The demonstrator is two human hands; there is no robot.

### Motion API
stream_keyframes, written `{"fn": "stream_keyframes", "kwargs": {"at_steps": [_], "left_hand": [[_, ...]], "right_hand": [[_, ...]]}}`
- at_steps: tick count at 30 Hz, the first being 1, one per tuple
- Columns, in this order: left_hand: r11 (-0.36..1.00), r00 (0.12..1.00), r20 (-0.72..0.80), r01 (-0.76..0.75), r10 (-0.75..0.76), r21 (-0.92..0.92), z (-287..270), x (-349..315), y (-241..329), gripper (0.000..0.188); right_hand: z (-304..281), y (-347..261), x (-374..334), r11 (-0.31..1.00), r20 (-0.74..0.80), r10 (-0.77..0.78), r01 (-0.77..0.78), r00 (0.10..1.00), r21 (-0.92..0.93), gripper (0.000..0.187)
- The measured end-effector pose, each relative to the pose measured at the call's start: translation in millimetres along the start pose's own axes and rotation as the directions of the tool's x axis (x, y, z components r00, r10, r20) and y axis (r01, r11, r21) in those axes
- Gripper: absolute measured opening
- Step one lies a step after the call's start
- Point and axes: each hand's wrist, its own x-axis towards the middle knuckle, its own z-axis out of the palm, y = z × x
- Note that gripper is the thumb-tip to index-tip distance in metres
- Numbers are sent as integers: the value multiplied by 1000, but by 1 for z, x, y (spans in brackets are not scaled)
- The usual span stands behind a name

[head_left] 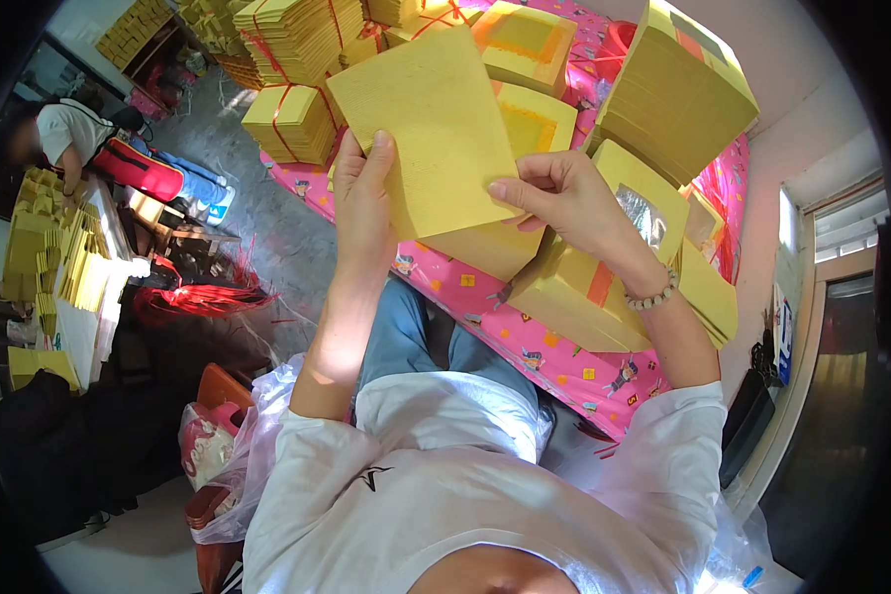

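Pink printed cloth (pixel 574 366) over work surface, laden with yellow paper goods; grey floor (pixel 257 208) beyond. Item: flat yellow paper piece (pixel 445 124), raised above the cloth, tilted, between both hands. Left hand (pixel 366 193): pinching the left edge, thumb on upper face, fingers behind. Right hand (pixel 579 203): thumb tip on the face near the right edge, fingers curled; fingertips partly hidden, so full pinch impossible to tell. Beaded bracelet (pixel 653 289) on right wrist. Beyond left hand: yellow stack (pixel 289 124) tied with red string. Upper right: large yellow block (pixel 673 104), beside red container (pixel 616 45). At far left: another person (pixel 74 129) in white top and red apron, bent over table (pixel 94 322) with yellow bundles (pixel 87 272).
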Motion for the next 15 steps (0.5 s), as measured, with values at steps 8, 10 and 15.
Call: {"fn": "stream_keyframes", "kwargs": {"at_steps": [8,10,15], "left_hand": [[999,991,-126,-39,39,-1,-23,-1,11,30],[994,974,-219,31,-53,-104,-44,5,18,29],[920,879,-345,217,-330,-327,-146,2,-16,35]], "right_hand": [[14,-8,10,998,21,-17,16,1000,53,32],[8,-1,8,995,-36,-99,99,994,-3,33],[-10,29,-1,907,-87,-245,196,966,-373,33]]}}
